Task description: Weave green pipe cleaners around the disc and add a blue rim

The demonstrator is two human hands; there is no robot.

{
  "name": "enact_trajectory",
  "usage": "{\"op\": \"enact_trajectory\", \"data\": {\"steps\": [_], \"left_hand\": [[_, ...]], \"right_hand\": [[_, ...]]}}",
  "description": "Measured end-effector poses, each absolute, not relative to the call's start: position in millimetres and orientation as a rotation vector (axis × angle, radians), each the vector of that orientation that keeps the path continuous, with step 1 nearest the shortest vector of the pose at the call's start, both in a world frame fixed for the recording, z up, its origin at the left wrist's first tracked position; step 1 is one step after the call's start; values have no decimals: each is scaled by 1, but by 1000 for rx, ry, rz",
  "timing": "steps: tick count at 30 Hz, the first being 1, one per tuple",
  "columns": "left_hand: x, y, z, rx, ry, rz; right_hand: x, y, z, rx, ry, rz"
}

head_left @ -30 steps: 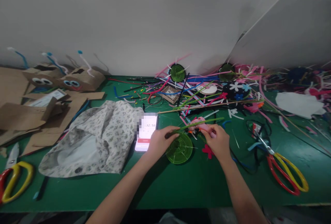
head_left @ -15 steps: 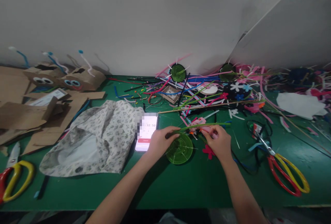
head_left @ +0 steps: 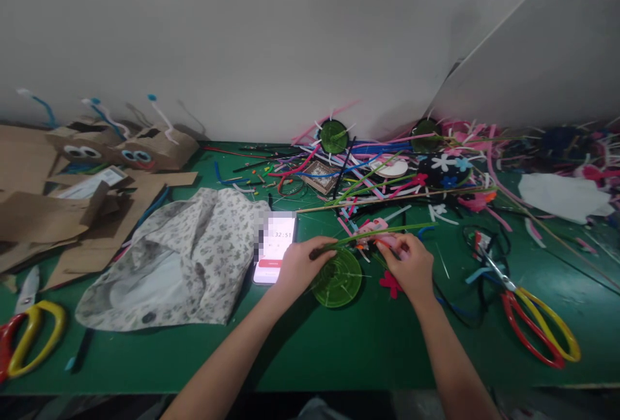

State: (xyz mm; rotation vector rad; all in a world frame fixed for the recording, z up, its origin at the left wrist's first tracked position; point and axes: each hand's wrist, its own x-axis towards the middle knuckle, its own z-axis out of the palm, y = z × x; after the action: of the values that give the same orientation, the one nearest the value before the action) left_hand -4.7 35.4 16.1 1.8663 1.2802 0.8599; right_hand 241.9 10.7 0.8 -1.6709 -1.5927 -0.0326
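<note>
My left hand [head_left: 310,260] is closed in a pinch on one end of a long green pipe cleaner [head_left: 358,236]. This strand runs to the right, past the fingertips of my right hand [head_left: 409,263]. Closed as well, my right hand grips a light pink rod-shaped piece [head_left: 400,251], whose exact kind I cannot make out. Under and between the hands lies a round green coiled disc [head_left: 338,281] with pale spokes, flat on the table. A red felt flower [head_left: 390,283] rests beside my right wrist. Just beyond the fingers sits a small pink craft piece [head_left: 374,226].
A lit phone [head_left: 276,245] and a floral cloth hat [head_left: 184,265] lie left of my hands. Scissors lie at the left [head_left: 33,329] and right [head_left: 537,323]. Pipe cleaners [head_left: 358,181] are heaped behind; cardboard figures [head_left: 150,147] stand at the back left.
The free right end of the green pipe cleaner has tilted upward a little. Both hands have stayed nearly in place.
</note>
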Motion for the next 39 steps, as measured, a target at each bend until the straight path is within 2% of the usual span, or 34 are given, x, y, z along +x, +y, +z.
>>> {"op": "enact_trajectory", "data": {"steps": [29,35,39], "left_hand": [[-4,35,18,1862,1249,845],[-4,35,16,1871,1265,846],[-5,35,15,1875,1267,838]], "right_hand": [[234,13,-2,-1686,-1645,35],[235,14,-6,-1689,-1679,-41],[236,13,2,-1641,-1686,-215]]}}
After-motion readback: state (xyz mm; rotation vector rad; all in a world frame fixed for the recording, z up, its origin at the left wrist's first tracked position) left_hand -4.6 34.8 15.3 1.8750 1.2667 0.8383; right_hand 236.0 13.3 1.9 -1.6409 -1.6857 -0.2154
